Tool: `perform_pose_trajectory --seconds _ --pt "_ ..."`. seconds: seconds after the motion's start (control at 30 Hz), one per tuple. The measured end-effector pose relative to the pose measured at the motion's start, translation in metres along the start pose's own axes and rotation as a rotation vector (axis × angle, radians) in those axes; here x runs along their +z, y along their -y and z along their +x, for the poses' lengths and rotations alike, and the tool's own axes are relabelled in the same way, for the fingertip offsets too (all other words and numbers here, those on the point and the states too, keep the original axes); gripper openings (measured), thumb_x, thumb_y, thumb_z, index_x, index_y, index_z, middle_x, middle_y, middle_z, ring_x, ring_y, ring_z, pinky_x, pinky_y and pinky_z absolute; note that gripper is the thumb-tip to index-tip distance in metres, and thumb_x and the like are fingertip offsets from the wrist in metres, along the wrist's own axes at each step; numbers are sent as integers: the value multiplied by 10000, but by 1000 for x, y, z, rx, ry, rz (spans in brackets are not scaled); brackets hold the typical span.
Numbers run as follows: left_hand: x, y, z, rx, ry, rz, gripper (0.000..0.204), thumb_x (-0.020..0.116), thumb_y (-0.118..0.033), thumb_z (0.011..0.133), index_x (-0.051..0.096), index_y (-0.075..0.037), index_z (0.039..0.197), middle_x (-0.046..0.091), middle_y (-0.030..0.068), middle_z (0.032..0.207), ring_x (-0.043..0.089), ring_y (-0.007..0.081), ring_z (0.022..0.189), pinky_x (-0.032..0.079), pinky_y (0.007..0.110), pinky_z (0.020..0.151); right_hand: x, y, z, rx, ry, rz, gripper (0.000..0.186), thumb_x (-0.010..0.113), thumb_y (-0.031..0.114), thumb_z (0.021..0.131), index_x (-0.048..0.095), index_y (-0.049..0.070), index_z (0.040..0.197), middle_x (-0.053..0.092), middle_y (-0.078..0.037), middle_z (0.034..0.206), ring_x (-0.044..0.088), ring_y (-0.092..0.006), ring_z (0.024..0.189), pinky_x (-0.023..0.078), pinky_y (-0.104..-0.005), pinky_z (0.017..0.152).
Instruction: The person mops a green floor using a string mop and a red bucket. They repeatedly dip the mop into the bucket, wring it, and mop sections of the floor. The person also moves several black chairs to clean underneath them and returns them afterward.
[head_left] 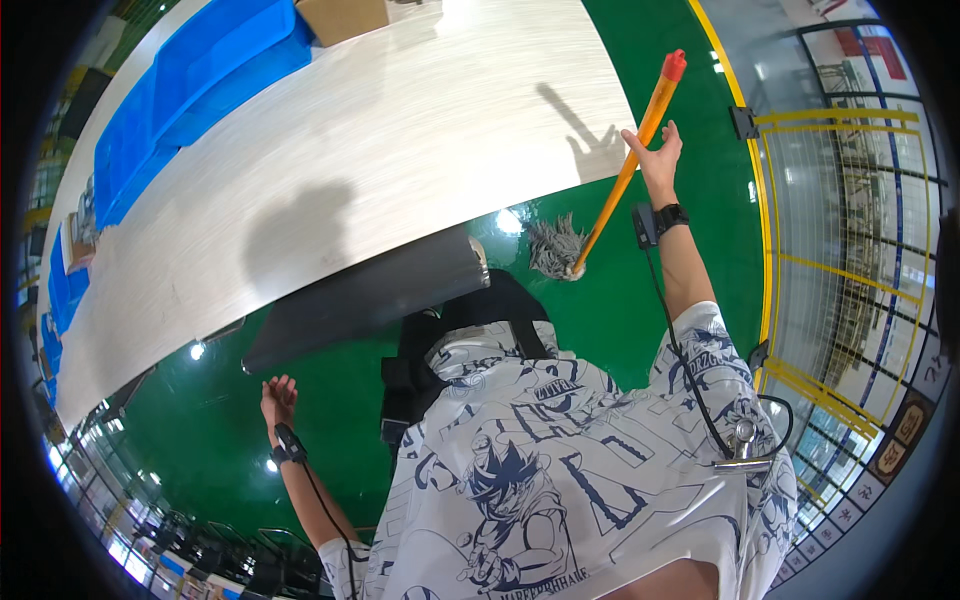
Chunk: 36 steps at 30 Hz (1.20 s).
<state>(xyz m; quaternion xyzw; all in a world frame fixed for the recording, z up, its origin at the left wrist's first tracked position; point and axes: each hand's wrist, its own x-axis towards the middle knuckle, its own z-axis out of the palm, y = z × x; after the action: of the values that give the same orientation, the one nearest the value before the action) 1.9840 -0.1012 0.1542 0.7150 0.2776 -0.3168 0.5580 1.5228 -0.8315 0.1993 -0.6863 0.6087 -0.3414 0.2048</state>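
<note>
In my right hand [657, 160] is a mop, its orange handle [612, 210] lying between my thumb and fingers. The red cap of the handle points up and away, past the table corner. At its lower end the grey string mop head [557, 248] hangs over or rests on the green floor; which one I cannot tell. My left hand [279, 402] is empty, with loosely bent fingers a little apart. It is low on the left, near the end of a long dark grey panel [370, 300] along the table's near edge.
A pale table [430, 130] spans the upper left. Blue bins [225, 70] and a cardboard box [343, 18] line its far side. A yellow floor line [757, 200] and a yellow-framed barrier [840, 260] run along the right. Cables hang from both wrists.
</note>
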Motion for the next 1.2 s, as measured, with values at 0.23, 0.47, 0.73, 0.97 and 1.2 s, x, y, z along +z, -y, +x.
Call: perform_pose_trajectory --seconds 0.23,0.47,0.73,0.97,1.2 --pt "7 -9 -8 -5 74 58 344 386 -380 996 526 -83 1100 639 73 1074 623 231 983 488 334 793 35 17 -13 85 -85 -142 1196 848 552 556 248 -44 1401 326 -268 1326 330 -396 1243 298 -500 1024" --pt "4 -32 -18 63 54 14 345 371 -372 1002 547 -85 1076 646 68 1058 626 228 976 499 309 755 38 21 -36 85 -75 -138 1177 845 546 558 263 -46 1391 323 -271 1304 321 -404 1233 285 -513 1019" --pt "13 -39 -29 39 121 -26 503 343 -443 993 443 -31 1264 545 137 1270 565 287 1110 460 382 896 45 21 -70 142 -146 -149 1162 835 555 562 285 -71 1371 348 -264 1276 331 -397 1218 263 -493 1031" --pt "74 -97 -64 86 288 -182 685 255 -556 967 356 -21 1382 473 159 1340 512 347 1173 423 445 983 43 30 -74 123 -21 -275 1155 832 556 561 299 -87 1360 386 -275 1262 365 -398 1199 302 -478 1012" --pt "159 -117 -87 900 633 576 402 470 -393 961 607 -63 1145 578 85 1257 535 209 1130 413 335 949 102 76 -51 163 581 238 474 705 457 798 680 -10 876 586 -3 630 513 -106 577 417 -318 532"
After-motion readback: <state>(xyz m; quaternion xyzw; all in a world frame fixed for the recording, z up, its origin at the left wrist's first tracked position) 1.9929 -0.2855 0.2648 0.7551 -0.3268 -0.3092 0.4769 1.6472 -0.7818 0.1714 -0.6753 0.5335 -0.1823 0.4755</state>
